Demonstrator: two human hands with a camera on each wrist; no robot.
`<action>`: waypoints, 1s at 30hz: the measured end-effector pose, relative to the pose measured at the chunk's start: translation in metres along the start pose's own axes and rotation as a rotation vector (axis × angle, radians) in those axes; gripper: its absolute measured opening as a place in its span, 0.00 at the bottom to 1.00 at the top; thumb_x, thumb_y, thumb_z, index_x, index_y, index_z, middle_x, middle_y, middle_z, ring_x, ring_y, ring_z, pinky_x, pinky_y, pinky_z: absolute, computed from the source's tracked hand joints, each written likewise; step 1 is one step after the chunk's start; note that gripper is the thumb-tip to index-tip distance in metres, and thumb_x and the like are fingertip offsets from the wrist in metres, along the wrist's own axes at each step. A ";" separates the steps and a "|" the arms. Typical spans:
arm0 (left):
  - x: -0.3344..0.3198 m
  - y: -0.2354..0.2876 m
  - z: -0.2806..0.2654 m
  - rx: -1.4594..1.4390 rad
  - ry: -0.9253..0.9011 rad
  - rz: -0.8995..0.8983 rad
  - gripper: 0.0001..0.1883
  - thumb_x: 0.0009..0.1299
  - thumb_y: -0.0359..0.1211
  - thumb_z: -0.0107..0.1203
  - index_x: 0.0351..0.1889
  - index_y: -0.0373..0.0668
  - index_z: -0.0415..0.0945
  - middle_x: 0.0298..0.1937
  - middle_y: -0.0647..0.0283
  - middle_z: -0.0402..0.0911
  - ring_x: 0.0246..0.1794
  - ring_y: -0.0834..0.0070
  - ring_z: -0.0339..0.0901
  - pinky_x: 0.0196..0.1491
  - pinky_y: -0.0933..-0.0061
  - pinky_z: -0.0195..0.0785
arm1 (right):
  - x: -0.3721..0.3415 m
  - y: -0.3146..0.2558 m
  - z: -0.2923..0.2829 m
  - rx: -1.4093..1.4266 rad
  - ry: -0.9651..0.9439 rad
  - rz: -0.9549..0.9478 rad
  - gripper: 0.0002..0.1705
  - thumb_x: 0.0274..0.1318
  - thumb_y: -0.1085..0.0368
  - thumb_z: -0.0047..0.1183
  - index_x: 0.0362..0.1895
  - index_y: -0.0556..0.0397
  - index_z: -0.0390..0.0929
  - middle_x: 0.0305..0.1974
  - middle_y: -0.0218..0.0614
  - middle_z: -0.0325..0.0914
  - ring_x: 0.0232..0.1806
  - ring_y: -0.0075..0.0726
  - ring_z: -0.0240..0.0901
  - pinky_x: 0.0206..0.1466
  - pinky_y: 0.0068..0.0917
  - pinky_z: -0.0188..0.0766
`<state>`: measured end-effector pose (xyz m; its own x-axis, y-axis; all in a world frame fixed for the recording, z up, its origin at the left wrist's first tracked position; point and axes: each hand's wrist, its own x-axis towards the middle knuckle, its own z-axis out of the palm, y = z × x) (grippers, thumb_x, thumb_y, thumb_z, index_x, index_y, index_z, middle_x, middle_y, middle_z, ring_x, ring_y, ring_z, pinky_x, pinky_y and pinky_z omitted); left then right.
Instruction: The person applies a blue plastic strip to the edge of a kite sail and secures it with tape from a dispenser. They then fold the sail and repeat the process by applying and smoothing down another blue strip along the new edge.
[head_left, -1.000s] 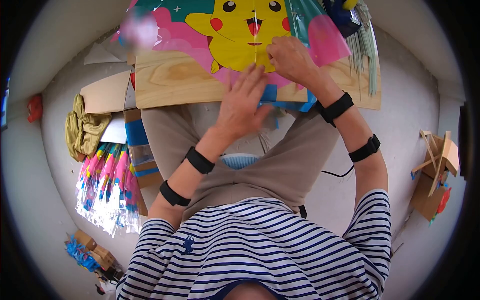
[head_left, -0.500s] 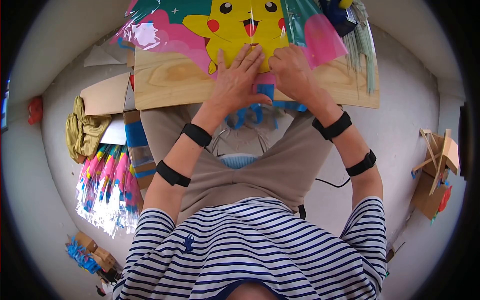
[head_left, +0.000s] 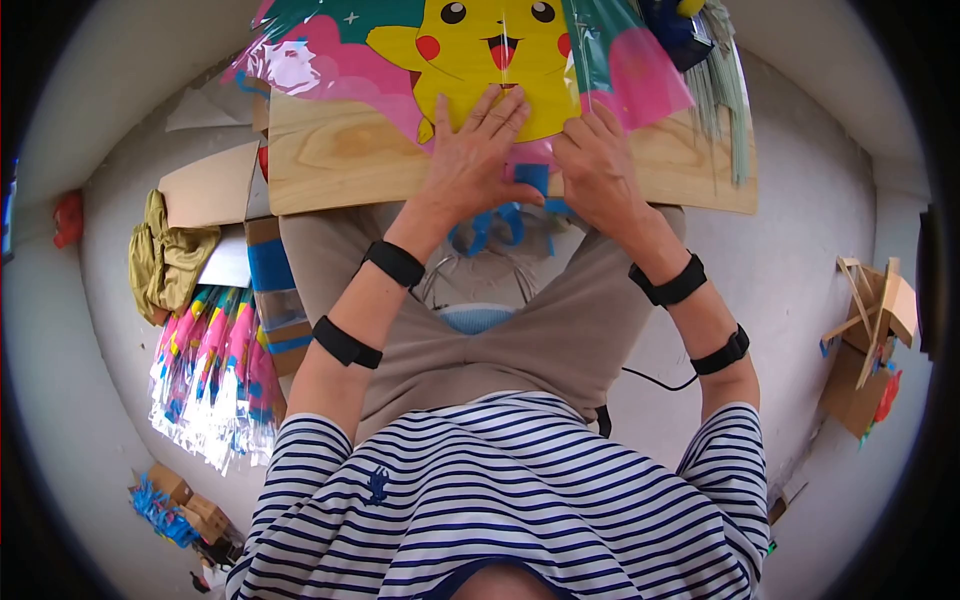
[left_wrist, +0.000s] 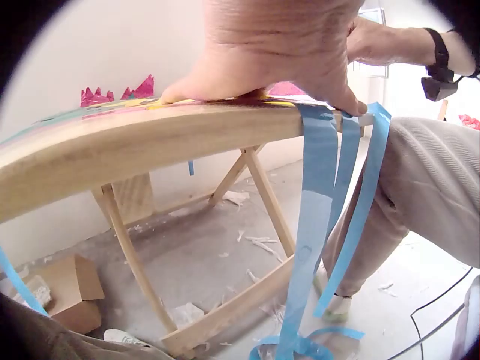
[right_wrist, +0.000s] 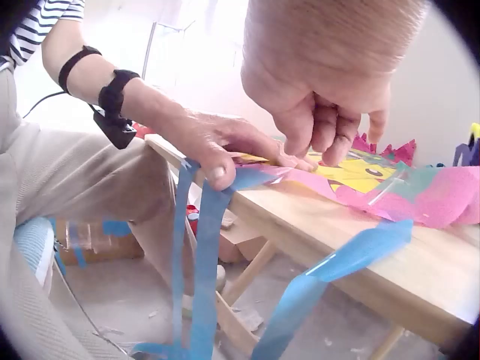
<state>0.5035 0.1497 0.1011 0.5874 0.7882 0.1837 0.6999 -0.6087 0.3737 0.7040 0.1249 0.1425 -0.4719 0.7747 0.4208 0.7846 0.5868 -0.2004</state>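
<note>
Light wooden desk (head_left: 340, 170) spans the upper part of the head view, against pale walls and above a pale floor (head_left: 690, 330). On its top lies a printed plastic sheet (head_left: 645, 85), pink and green, with a yellow cartoon figure (head_left: 465, 62) at its centre. My left hand (head_left: 468, 160) rests on the lower part of the figure: fingers straight and spread, palm down, thumb pointing toward my right hand (head_left: 598, 165). My right hand is placed just beside it, at the figure's lower right; its fingers are bent downward over the sheet. I cannot tell whether they pinch the film.

Blue strips (left_wrist: 311, 180) hang over the near edge of the desk, beside my left thumb. At the right end of the desk, a bundle of pale green strips (head_left: 738, 125) lies next to a dark blue item (head_left: 675, 38).

On the floor to the left: cardboard (head_left: 210, 185), a gold cloth (head_left: 163, 255) and a stack of printed film pieces (head_left: 215, 345). Wood and cardboard pieces (head_left: 865, 330) stand on the far right.
</note>
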 end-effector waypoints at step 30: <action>-0.087 0.068 -0.024 -0.261 0.072 0.040 0.28 0.50 0.38 0.73 0.49 0.39 0.79 0.67 0.59 0.74 0.60 0.55 0.69 0.71 0.40 0.52 | 0.058 0.024 0.012 0.071 -0.713 -0.250 0.03 0.44 0.73 0.53 0.23 0.56 0.79 0.27 0.41 0.77 0.38 0.53 0.74 0.38 0.46 0.68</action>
<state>0.4902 0.0424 0.1323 0.5752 0.7743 0.2638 0.5428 -0.6025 0.5851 0.6908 0.1868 0.1511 -0.7971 0.5671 -0.2074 0.6035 0.7603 -0.2403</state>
